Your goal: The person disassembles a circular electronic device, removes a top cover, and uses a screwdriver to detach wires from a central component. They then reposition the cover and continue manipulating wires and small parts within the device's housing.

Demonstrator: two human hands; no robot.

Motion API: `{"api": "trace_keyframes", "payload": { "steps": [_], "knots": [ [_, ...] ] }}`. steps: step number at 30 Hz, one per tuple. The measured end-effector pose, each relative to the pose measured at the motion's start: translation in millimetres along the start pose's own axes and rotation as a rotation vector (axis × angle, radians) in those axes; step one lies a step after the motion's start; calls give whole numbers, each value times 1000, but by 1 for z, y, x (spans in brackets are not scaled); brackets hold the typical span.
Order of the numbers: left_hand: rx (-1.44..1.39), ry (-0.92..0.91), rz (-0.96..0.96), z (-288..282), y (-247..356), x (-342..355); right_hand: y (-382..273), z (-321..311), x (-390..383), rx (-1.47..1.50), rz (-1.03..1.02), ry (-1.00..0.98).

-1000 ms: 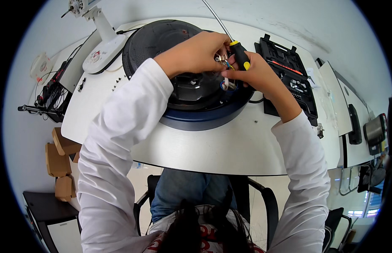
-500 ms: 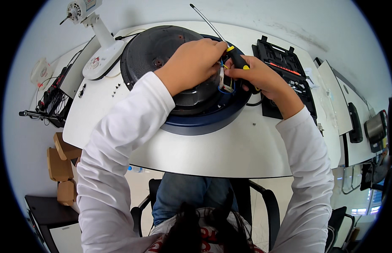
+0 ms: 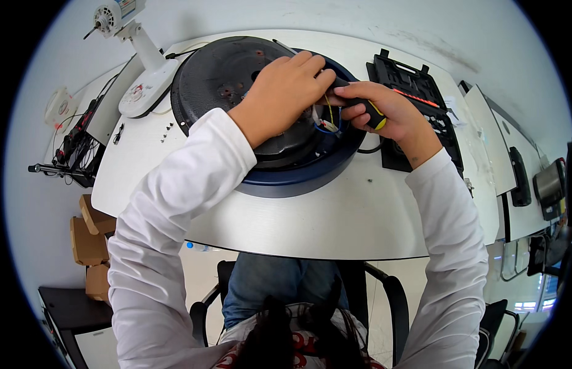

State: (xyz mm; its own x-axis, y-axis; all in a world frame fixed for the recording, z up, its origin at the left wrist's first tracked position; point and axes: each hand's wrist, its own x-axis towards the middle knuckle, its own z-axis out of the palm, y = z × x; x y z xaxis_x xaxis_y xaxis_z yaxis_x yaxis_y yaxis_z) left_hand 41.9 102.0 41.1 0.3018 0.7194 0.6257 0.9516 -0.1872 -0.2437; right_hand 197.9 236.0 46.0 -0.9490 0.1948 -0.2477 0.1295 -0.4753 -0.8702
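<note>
A round appliance (image 3: 298,184) lies on the white table, with a dark blue outer shell and a large black metal disc (image 3: 206,80) resting in it, shifted to the left. Yellow, blue and white wires (image 3: 327,123) come out at the shell's right side. My right hand (image 3: 384,111) grips the black and yellow handle of a screwdriver (image 3: 367,109), whose shaft points away to the upper left, partly behind my left hand. Over the disc's right edge is my left hand (image 3: 289,89), fingers curled and closed above the wires and beside the handle; its fingertips' hold is hidden.
An open black tool case (image 3: 415,92) stands right of the appliance. Small screws (image 3: 167,132) lie to the left, with another small piece (image 3: 370,181) near the front right. A white fan stand (image 3: 149,80) is at the back left.
The screwdriver has swung lower and further left, so its shaft now passes behind my left hand. My right hand has changed from pinching by the wires to gripping the handle.
</note>
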Motion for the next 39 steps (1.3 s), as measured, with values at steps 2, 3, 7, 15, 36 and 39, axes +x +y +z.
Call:
{"api": "trace_keyframes", "payload": {
  "steps": [2,3,7,15,36,39],
  "knots": [
    [22,-4,2,-1,0,0,0,-2,2,50,13,-17],
    [30,-16,5,-1,0,0,1,-2,3,76,19,-24],
    [26,-26,12,-3,-2,-2,2,7,2,80,13,33],
    [-203,-138,-122,-23,-12,-4,3,6,-1,86,25,-22],
    [-436,-215,-217,-22,-34,-1,8,31,10,-180,0,1],
    [-580,-384,-343,-33,-34,-1,10,31,13,-180,12,46]
  ]
}}
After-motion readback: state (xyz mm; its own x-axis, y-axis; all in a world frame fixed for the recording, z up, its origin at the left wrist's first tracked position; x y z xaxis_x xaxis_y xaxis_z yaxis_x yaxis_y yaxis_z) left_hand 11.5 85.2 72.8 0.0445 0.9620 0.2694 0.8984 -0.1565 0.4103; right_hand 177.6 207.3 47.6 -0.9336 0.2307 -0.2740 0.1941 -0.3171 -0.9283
